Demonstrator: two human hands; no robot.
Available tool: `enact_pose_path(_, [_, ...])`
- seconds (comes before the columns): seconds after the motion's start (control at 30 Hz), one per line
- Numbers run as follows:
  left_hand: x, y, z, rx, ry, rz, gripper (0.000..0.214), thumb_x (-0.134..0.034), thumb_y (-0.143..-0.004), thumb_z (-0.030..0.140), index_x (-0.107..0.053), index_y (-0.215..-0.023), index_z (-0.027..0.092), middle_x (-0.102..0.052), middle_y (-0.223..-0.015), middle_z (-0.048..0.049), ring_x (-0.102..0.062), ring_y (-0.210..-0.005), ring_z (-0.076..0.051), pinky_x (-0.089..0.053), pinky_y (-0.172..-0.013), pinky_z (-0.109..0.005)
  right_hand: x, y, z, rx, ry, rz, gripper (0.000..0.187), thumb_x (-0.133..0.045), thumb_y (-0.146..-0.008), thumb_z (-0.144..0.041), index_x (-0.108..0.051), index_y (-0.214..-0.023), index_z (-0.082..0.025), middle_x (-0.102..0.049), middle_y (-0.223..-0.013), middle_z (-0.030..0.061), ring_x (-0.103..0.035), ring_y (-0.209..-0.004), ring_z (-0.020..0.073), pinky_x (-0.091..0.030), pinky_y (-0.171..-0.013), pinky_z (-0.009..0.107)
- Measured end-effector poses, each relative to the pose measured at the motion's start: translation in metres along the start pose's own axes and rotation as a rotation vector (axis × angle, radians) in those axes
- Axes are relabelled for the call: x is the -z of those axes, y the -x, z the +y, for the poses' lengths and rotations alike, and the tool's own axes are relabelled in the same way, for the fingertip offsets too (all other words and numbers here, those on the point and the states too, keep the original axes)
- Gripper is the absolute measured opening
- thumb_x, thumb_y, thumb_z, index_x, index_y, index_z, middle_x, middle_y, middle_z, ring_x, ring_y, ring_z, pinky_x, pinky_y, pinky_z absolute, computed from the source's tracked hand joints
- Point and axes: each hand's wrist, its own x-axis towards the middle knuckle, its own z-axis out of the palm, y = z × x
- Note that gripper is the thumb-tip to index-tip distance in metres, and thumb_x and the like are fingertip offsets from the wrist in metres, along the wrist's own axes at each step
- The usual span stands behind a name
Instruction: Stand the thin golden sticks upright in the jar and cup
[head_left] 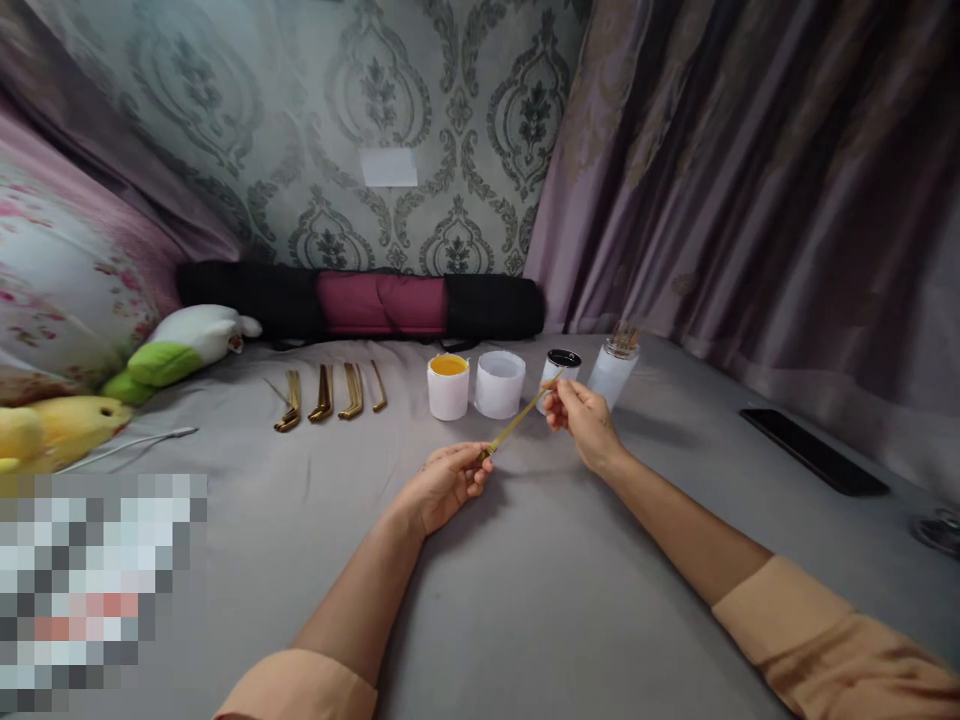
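Over a grey bedsheet [525, 600], my left hand [446, 485] pinches the near end of a thin gold stick-like tool [517, 420]. My right hand [581, 415] pinches its far end, close to a white jar with a dark top [561, 368]. The tool slants up from left to right between the two hands. Just behind the hands stand a white jar of yellow paste [448, 387], an open white jar [499, 383] and a clear jar holding several thin sticks [615, 368].
Several gold tweezers-like tools [326, 395] lie in a row at the back left. A black and maroon roll [360, 302] lies along the wall. Plush toys [180, 345] sit at left, a dark phone [814, 450] at right, curtains behind.
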Motion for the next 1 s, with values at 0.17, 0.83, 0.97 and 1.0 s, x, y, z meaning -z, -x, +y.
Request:
enact_pose_path(0.17, [0.000, 0.000, 0.000, 0.003, -0.009, -0.007, 0.014, -0.054, -0.076, 0.018, -0.057, -0.087, 0.009, -0.054, -0.067, -0.0040, -0.046, -0.050, -0.004, -0.035, -0.043, -0.015, 0.006, -0.005, -0.007, 0.001, -0.006, 0.042, 0.037, -0.051, -0.072, -0.052, -0.057, -0.083, -0.016, -0.052, -0.063, -0.0016, -0.046, -0.046, 0.0062, -0.035, -0.040, 0.019])
enact_pose_path(0.83, [0.001, 0.001, 0.001, -0.004, -0.002, 0.000, 0.014, -0.055, -0.075, 0.018, -0.056, -0.086, 0.008, -0.054, -0.067, -0.0047, -0.046, -0.051, -0.005, -0.034, -0.043, -0.015, 0.016, -0.011, -0.018, 0.014, -0.018, 0.034, 0.028, -0.059, -0.070, -0.042, -0.058, -0.078, -0.015, -0.053, -0.062, -0.0013, -0.047, -0.047, 0.0053, -0.037, -0.041, 0.019])
enact_pose_path(0.97, [0.001, 0.001, 0.001, 0.003, 0.009, 0.022, 0.012, -0.053, -0.076, 0.016, -0.055, -0.085, 0.008, -0.054, -0.066, -0.0046, -0.046, -0.050, -0.005, -0.034, -0.043, -0.015, 0.015, -0.010, -0.020, 0.003, -0.019, 0.028, 0.027, -0.060, -0.070, -0.041, -0.057, -0.077, -0.016, -0.053, -0.061, -0.0014, -0.047, -0.047, 0.0056, -0.037, -0.041, 0.019])
enact_pose_path(1.0, [0.001, 0.001, 0.001, 0.002, 0.013, 0.023, 0.011, -0.053, -0.076, 0.016, -0.055, -0.084, 0.008, -0.054, -0.066, -0.0045, -0.046, -0.050, -0.005, -0.034, -0.043, -0.015, 0.015, -0.010, -0.021, 0.000, -0.019, 0.030, 0.026, -0.060, -0.070, -0.041, -0.057, -0.077, -0.016, -0.053, -0.061, -0.0014, -0.047, -0.046, 0.0057, -0.037, -0.040, 0.019])
